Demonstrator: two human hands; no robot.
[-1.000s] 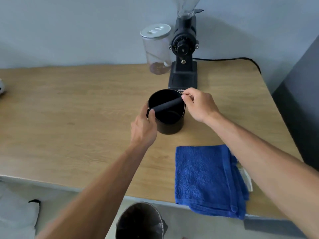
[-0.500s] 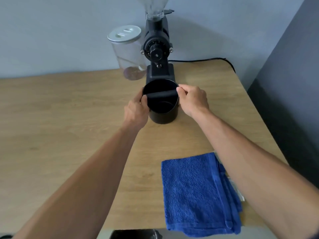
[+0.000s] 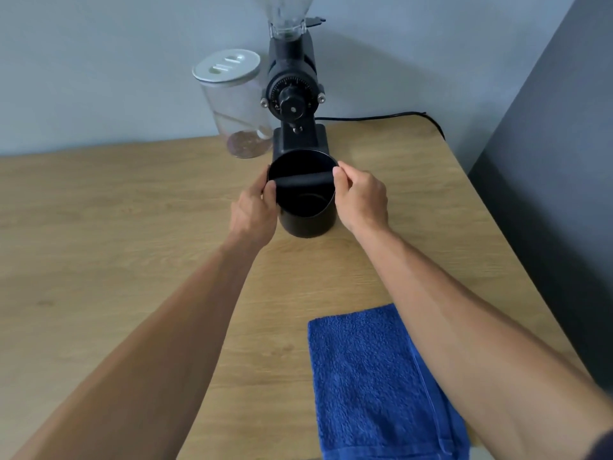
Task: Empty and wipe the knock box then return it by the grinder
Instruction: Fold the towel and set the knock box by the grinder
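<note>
The black round knock box stands upright on the wooden counter, right in front of the black coffee grinder. A black bar crosses its open top. My left hand grips the box's left side, thumb on the rim at the bar's end. On the right side, my right hand pinches the rim by the bar's other end. The inside looks dark, with nothing I can make out in it.
A folded blue towel lies at the counter's near right edge. A clear jar with a white lid stands left of the grinder. The grinder's cord runs along the back right. A dark grey wall borders the right.
Both hands have carried the knock box away from me to the grinder's base. The bar now lies level across the rim. The bin below the counter edge has left the view.
</note>
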